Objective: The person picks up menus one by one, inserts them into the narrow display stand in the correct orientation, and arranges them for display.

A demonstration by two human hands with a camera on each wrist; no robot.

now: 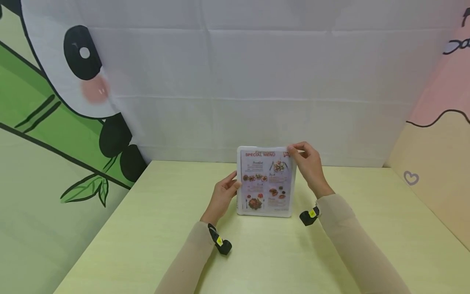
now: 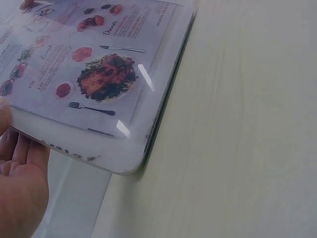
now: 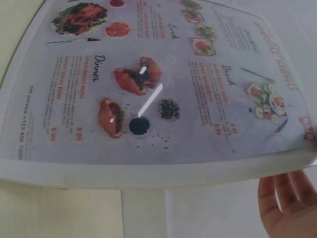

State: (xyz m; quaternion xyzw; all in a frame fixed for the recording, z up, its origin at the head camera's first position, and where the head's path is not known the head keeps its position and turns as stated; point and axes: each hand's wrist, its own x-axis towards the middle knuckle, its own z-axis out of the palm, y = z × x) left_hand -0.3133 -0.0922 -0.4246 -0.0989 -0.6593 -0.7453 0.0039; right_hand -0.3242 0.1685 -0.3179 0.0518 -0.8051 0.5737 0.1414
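A white-framed menu board [image 1: 266, 181] with "SPECIAL MENU" in red and food pictures stands tilted up at mid-table, its lower edge close to the tabletop. My left hand [image 1: 222, 194] grips its left edge, thumb on the front and fingers behind. At the upper right corner my right hand [image 1: 308, 165] pinches the frame between thumb and fingers. In the left wrist view the menu board [image 2: 99, 74] shows dark scuffs along its rim, with the left hand [image 2: 22, 183] at that edge. The right wrist view shows the right hand's [image 3: 287, 206] fingers behind the menu board [image 3: 148, 99].
The pale yellow table [image 1: 128, 245] runs back to a white cloth backdrop [image 1: 257, 81]. A cartoon panel with green bamboo [image 1: 44, 98] is on the left, and a pink and cream panel [image 1: 437, 155] on the right. Each wrist wears a small black camera [image 1: 309, 216].
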